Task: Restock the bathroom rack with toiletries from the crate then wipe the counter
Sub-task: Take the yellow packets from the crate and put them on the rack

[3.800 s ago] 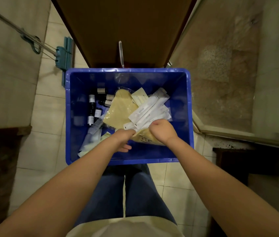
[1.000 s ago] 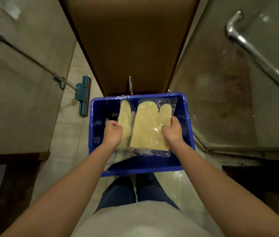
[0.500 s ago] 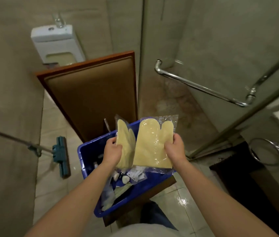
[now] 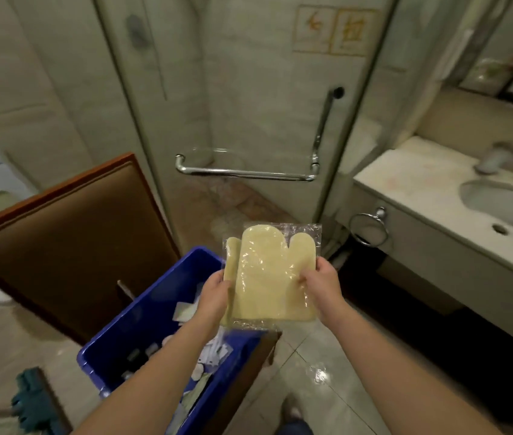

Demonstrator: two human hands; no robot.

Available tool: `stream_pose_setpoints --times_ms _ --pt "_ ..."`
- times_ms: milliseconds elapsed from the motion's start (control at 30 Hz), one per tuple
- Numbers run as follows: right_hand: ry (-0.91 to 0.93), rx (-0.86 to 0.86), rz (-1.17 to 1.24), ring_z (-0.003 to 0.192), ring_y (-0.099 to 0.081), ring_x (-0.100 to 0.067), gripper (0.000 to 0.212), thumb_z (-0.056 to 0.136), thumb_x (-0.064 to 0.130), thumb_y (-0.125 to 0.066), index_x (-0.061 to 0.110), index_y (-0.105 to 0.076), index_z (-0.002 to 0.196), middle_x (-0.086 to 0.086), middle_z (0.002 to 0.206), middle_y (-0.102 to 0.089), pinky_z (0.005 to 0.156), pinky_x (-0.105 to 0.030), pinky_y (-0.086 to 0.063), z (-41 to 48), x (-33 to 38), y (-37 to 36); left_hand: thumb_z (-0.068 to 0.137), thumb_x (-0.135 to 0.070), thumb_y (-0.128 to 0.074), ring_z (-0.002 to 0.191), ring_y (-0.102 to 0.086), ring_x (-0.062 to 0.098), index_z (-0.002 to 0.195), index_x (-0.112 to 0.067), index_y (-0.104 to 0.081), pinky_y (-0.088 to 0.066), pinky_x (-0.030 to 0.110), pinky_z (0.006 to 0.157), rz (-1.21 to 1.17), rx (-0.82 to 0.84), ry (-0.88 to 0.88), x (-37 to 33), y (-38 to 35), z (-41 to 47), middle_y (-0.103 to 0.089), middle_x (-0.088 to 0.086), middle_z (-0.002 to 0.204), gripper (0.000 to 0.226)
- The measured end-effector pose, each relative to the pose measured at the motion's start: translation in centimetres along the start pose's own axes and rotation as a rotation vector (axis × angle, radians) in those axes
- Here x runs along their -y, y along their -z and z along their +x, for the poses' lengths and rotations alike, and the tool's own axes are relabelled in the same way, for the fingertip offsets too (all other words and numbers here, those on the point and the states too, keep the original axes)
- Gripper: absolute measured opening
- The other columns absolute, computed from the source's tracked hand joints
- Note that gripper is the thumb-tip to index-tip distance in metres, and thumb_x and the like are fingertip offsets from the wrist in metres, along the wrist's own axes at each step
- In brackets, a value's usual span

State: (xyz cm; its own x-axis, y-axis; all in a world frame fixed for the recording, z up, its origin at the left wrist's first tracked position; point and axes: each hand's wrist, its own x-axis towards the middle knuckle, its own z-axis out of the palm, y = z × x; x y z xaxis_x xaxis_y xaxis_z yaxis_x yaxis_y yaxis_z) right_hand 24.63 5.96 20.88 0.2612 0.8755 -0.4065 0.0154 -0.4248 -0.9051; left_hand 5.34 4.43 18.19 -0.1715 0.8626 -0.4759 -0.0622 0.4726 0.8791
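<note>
Currently in hand: two flat clear-film packets of pale yellow mitt-shaped pads (image 4: pixel 269 271), held in the air over the right edge of the blue plastic crate (image 4: pixel 151 309).
Fingers (image 4: pixel 304 279) of the right hand (image 4: pixel 322 284) pinch the packets' right edge and the left hand (image 4: pixel 214 293) pinches the left edge, thumbs in front. Probably light, soft and floppy. The film looks slick, so the layers may slide apart; best gripped at opposite edges, both together. The pale stone desk (image 4: pixel 406 180) lies to the right. No rack in view.

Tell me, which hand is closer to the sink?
Right. The right hand grips the glove packet on the edge facing the sink; the left hand grips its opposite edge, above the blue crate, farther away.
</note>
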Motion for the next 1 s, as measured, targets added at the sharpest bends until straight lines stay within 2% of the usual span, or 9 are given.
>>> stream_pose_setpoints --times_ms 133,300,433,533,633,700,767,833,1000 --pt "-0.051 -0.056 0.113 0.077 -0.058 -0.022 0.03 0.078 -0.005 -0.049 0.013 -0.065 0.097 -0.007 0.088 -0.066 0.07 -0.034 -0.048 -0.3 0.0 4.6 0.097 -0.013 -0.045 0.096 -0.067 0.026 0.11 -0.019 -0.066 -0.057 0.043 0.082 -0.052 0.129 0.034 -1.3 -4.2 -0.7 -0.071 0.005 0.102 0.025" --pt "-0.05 -0.118 0.173 0.077 -0.058 -0.023 0.028 0.077 -0.005 -0.049 0.007 -0.065 0.097 -0.008 0.087 -0.066 0.071 -0.034 -0.047 -0.1 -0.7 9.8 0.098 -0.022 -0.047 0.089 -0.066 0.024 0.106 -0.015 -0.066 -0.055 0.038 0.07 -0.078 0.266 0.054 -2.2 -9.2 -1.7 -0.07 0.01 0.104 0.022" --pt "-0.047 -0.202 0.126 0.075 -0.06 -0.022 0.028 0.078 0.0 -0.049 0.012 -0.066 0.096 -0.006 0.087 -0.068 0.071 -0.034 -0.049 0.1 -1.3 14.6 0.095 -0.035 -0.057 0.091 -0.071 0.022 0.106 -0.022 -0.066 -0.058 0.04 0.073 -0.057 0.382 0.034 -2.6 -14.1 -3.1 -0.075 0.002 0.099 0.019" --pt "-0.055 -0.232 0.109 0.079 -0.064 -0.023 0.031 0.078 0.0 -0.049 0.016 -0.065 0.099 -0.007 0.094 -0.071 0.073 -0.036 -0.053 0.5 -1.7 18.7 0.087 -0.016 -0.067 0.087 -0.072 0.025 0.112 -0.018 -0.063 -0.058 0.038 0.066 0.063 0.437 -0.024 -2.6 -18.1 -4.3 -0.074 0.005 0.099 0.025" --pt "-0.073 -0.252 0.081 0.086 -0.064 -0.02 0.042 0.08 0.004 -0.053 0.017 -0.054 0.12 -0.001 0.1 -0.065 0.076 -0.037 -0.054 0.6 -2.0 22.8 0.083 -0.006 -0.066 0.083 -0.073 0.022 0.108 -0.019 -0.064 -0.059 0.036 0.064 0.1 0.472 -0.047 -2.5 -22.3 -5.4 -0.075 0.003 0.094 0.027" --pt "-0.048 -0.317 0.021 0.093 -0.061 -0.015 0.06 0.08 0.008 -0.06 0.019 -0.041 0.136 0.003 0.11 -0.058 0.078 -0.033 -0.052 0.5 -2.0 25.5 0.084 -0.006 -0.066 0.081 -0.073 0.02 0.105 -0.02 -0.064 -0.06 0.036 0.067 0.115 0.479 -0.068 -2.4 -25.4 -6.0 -0.075 0.002 0.093 0.026" --pt "0.003 -0.435 -0.157 0.116 -0.052 -0.02 0.072 0.08 0.014 -0.063 0.021 -0.032 0.145 -0.001 0.134 -0.045 0.091 -0.032 -0.046 0.4 -1.7 28.4 0.084 -0.006 -0.066 0.085 -0.072 0.021 0.108 -0.019 -0.064 -0.06 0.039 0.073 0.139 0.484 -0.089 -2.0 -28.6 -6.4 -0.074 0.003 0.097 0.028" --pt "0.054 -0.451 -0.239 0.124 -0.047 -0.022 0.063 0.083 0.016 -0.06 0.023 -0.039 0.142 -0.001 0.143 -0.039 0.1 -0.038 -0.044 0.4 -1.1 31.1 0.084 -0.008 -0.067 0.088 -0.071 0.022 0.112 -0.016 -0.063 -0.059 0.039 0.072 0.174 0.508 -0.108 -1.8 -31.8 -7.0 -0.073 0.005 0.1 0.03" --pt "-0.01 -0.158 -0.102 0.087 -0.064 -0.013 0.031 0.091 0.016 -0.053 0.02 -0.057 0.121 0.001 0.101 -0.064 0.076 -0.032 -0.055 0.5 0.8 36.5 0.081 -0.008 -0.065 0.064 -0.069 0.007 0.107 -0.016 -0.067 -0.05 0.021 0.052 0.23 0.59 -0.194 -1.0 -39.6 -9.0 -0.074 -0.001 0.08 0.028"
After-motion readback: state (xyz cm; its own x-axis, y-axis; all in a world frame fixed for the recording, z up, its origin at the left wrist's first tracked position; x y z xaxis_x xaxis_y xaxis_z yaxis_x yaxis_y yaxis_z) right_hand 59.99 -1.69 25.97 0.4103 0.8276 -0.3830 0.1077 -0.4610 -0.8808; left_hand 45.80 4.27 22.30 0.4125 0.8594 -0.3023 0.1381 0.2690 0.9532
